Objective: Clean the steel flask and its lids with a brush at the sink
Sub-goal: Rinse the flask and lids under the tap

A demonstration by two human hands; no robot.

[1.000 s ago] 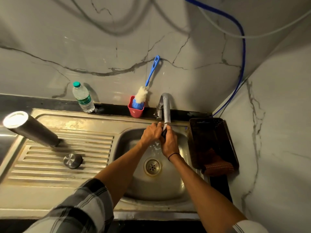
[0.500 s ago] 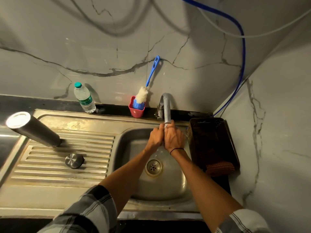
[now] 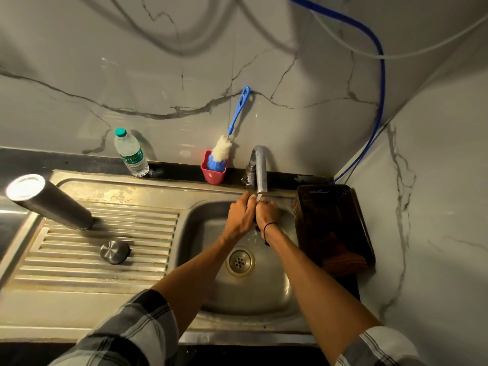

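the steel flask (image 3: 50, 202) stands on the sink's ribbed drainboard (image 3: 87, 270) at far left, a round steel lid (image 3: 115, 251) just right of it. a water bottle (image 3: 131, 152) and a brush (image 3: 224, 143) in a red cup (image 3: 213, 172) line the back ledge. the left hand (image 3: 240, 215) and right hand (image 3: 266, 213) press together under the tap (image 3: 260, 169), fingers curled; whether they hold anything i cannot tell. a dark basket (image 3: 330, 220) sits at right.

The flask (image 3: 50, 203) stood on the drainboard (image 3: 79, 273) left of the basin (image 3: 264, 286), its lid (image 3: 115, 251) just before it; the brush (image 3: 224, 146) stood in a cup (image 3: 213, 174) behind, left of the tap (image 3: 260, 167).
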